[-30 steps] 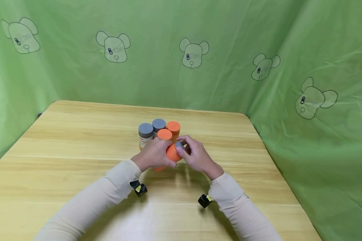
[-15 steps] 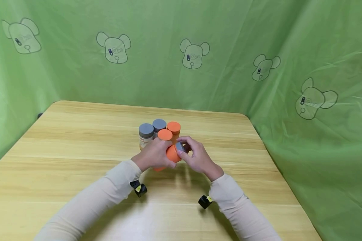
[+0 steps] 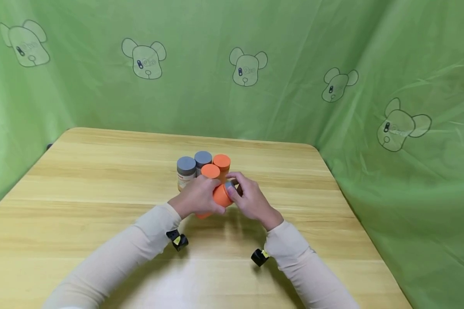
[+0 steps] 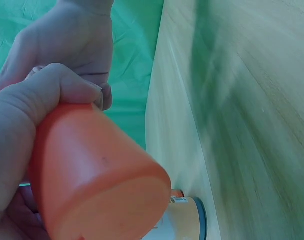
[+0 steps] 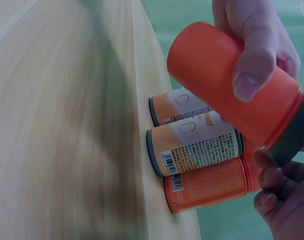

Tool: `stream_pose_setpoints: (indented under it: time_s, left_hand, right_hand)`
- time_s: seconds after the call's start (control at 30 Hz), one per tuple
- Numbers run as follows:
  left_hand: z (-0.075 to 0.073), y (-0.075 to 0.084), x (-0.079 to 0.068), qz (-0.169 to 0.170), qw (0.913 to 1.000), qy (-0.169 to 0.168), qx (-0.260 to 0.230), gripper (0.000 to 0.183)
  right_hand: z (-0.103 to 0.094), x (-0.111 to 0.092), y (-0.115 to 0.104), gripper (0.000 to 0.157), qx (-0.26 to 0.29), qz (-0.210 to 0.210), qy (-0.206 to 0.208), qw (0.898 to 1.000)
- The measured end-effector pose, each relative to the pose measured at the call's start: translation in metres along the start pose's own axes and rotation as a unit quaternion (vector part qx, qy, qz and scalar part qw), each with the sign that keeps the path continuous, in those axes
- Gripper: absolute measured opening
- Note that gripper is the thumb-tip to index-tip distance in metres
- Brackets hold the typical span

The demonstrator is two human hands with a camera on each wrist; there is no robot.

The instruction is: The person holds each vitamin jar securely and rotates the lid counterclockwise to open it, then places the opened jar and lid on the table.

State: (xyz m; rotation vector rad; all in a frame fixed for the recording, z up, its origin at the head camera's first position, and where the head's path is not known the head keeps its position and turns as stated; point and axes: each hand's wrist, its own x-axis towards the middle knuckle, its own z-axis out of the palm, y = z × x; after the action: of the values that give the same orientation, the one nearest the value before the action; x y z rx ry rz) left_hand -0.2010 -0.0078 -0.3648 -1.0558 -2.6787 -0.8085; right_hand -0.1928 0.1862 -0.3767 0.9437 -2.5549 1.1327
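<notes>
My left hand (image 3: 199, 196) grips a smooth orange jar (image 3: 221, 195), tilted and raised above the table. Its thumb lies across the jar's side in the right wrist view. The jar's dark grey lid (image 5: 294, 132) faces my right hand (image 3: 252, 198), whose thumb and fingers pinch it round the edge. In the left wrist view the orange jar's base (image 4: 117, 210) faces the camera. Just behind the hands stand two jars with grey lids, the left one (image 3: 186, 167) and the rear one (image 3: 203, 158), and two with orange lids, front (image 3: 210, 171) and rear (image 3: 221, 162). My left hand partly hides them.
The light wooden table (image 3: 100, 184) extends round the jars on all sides. A green curtain (image 3: 201, 103) with mouse-head prints hangs behind it and along the right. Small black wrist cameras hang below the left cuff (image 3: 180, 242) and right cuff (image 3: 260, 257).
My right thumb has shifted slightly on the grey lid, down and back up. My left hand keeps its grip on the orange jar, and the standing jars have stayed put.
</notes>
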Motion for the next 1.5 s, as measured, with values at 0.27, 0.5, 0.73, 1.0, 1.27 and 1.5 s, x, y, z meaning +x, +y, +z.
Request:
stream_pose_setpoints:
  time_s: [0.27, 0.5, 0.73, 1.0, 1.27, 1.5]
  left_hand:
    - [-0.0025, -0.0008, 0.0013, -0.003, 0.9998, -0.014, -0.011, 0.038]
    - [-0.0025, -0.0023, 0.0021, -0.006, 0.9999, -0.013, -0.003, 0.041]
    - [-0.0023, -0.0001, 0.0010, -0.001, 1.0000, -0.006, -0.001, 0.041]
    - [-0.0022, 0.0011, 0.0009, -0.004, 0.9999, -0.010, 0.006, 0.039]
    - [-0.0005, -0.0004, -0.0002, -0.005, 0.9999, -0.008, 0.010, 0.039]
    - [-0.0003, 0.0001, 0.0003, -0.004, 0.9998, -0.010, 0.014, 0.039]
  right_hand:
    - [0.0011, 0.0011, -0.0022, 0.031, 0.003, 0.007, 0.004, 1.000]
    - [0.0011, -0.0002, 0.0024, 0.036, 0.037, -0.046, 0.006, 0.998]
    - [0.0009, -0.0005, 0.0023, 0.056, 0.017, -0.058, 0.012, 0.998]
    - [0.0028, -0.0014, -0.0006, 0.040, 0.021, -0.012, 0.007, 1.000]
    - [0.0023, -0.0027, 0.0008, 0.037, 0.036, -0.053, 0.015, 0.998]
    - [0.0022, -0.0012, 0.0003, 0.059, 0.006, -0.032, 0.015, 0.999]
